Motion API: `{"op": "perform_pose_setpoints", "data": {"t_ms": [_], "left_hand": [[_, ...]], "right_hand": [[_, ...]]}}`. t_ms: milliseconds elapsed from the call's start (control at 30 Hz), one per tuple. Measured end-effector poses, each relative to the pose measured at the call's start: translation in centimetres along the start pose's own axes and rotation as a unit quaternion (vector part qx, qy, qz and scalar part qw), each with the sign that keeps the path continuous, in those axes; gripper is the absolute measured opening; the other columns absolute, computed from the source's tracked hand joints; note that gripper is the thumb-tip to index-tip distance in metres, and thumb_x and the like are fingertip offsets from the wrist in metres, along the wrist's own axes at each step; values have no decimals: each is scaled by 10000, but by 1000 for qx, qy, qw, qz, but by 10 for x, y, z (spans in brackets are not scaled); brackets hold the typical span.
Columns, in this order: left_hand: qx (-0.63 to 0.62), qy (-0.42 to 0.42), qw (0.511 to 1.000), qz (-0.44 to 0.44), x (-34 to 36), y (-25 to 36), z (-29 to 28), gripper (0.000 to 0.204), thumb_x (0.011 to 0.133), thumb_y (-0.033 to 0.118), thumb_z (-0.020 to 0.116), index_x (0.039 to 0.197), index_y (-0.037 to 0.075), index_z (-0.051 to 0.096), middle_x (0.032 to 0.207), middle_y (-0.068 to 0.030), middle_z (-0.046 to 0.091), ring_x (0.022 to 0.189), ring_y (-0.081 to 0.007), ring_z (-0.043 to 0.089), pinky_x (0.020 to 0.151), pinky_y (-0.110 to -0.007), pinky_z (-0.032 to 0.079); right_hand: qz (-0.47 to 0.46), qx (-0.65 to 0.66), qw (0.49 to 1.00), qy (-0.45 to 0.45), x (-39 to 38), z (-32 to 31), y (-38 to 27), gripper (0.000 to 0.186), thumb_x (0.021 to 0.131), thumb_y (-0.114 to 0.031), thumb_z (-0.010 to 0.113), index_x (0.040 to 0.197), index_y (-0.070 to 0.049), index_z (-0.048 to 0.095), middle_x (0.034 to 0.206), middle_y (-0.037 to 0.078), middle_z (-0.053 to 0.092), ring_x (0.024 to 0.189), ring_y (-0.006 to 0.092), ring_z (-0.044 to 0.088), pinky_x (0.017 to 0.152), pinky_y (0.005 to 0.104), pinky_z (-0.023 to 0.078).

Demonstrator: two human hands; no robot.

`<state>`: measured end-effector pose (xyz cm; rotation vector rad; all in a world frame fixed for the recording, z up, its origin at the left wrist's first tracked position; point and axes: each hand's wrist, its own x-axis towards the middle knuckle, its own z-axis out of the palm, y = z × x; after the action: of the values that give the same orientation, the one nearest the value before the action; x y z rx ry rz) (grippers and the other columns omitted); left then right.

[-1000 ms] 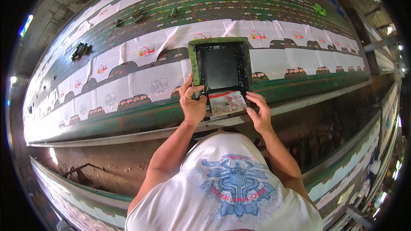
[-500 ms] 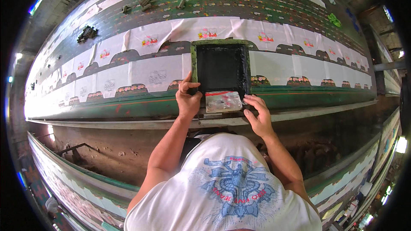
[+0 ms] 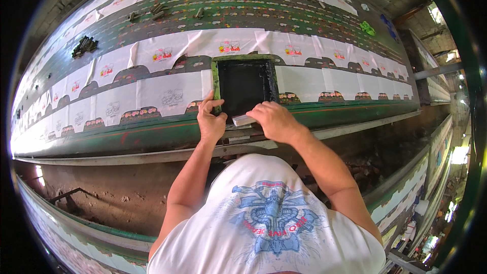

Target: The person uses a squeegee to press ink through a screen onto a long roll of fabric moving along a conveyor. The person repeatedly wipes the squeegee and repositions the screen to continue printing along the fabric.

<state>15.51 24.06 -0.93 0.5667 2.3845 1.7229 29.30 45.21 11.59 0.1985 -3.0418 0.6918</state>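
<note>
A long green printing table (image 3: 152, 132) is stretching across in front of both hands, rows of white cloth pieces (image 3: 167, 91) lying along it. A dark, green-framed printing screen (image 3: 245, 85) is sitting flat just beyond the hands, its long axis running away from the person. The left hand (image 3: 210, 122) is gripping the screen's near left corner, fingers curled over the frame. The right hand (image 3: 274, 121) is closing on a pale squeegee (image 3: 243, 120) lying crosswise at the near edge, between the hands.

1. Daylight pours in bright from the right edge and low left (both patches blown out).
2. Centre stays sharp and evenly lit.
3. Fisheye bends straight lines; corners go black.
</note>
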Motion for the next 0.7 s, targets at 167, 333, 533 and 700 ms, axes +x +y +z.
{"op": "perform_pose_setpoints", "data": {"t_ms": [167,333,533,700], "left_hand": [[283,-80,948,122,10,40,-23,593,876,87,813,1463,53,736,1574,-196,633,1464,-415,558,1278,-563,401],[378,-137,899,172,22,62,-38,500,964,117,724,1458,40,726,1520,-198,628,1446,-418,537,1167,-574,459],[404,-150,884,183,23,58,-34,509,940,65,697,1447,26,726,1492,-216,633,1431,-424,554,1156,-580,466],[383,-150,897,163,22,65,-37,527,929,42,688,1453,35,735,1516,-229,631,1423,-429,560,1160,-586,462]], "right_hand": [[27,72,995,-62,60,-29,55,283,921,2,662,1166,-53,793,1124,189,776,1146,418,733,1006,533,591],[47,3,996,80,115,-20,89,379,928,18,589,1218,-81,811,1145,184,783,1131,416,751,1008,529,603],[25,-57,989,132,88,17,75,402,918,-4,641,1266,-123,803,1163,96,736,1112,363,671,1010,502,514],[21,-61,992,107,32,30,21,446,889,12,637,1297,-87,787,1240,81,732,1120,338,653,1002,486,512]]}}
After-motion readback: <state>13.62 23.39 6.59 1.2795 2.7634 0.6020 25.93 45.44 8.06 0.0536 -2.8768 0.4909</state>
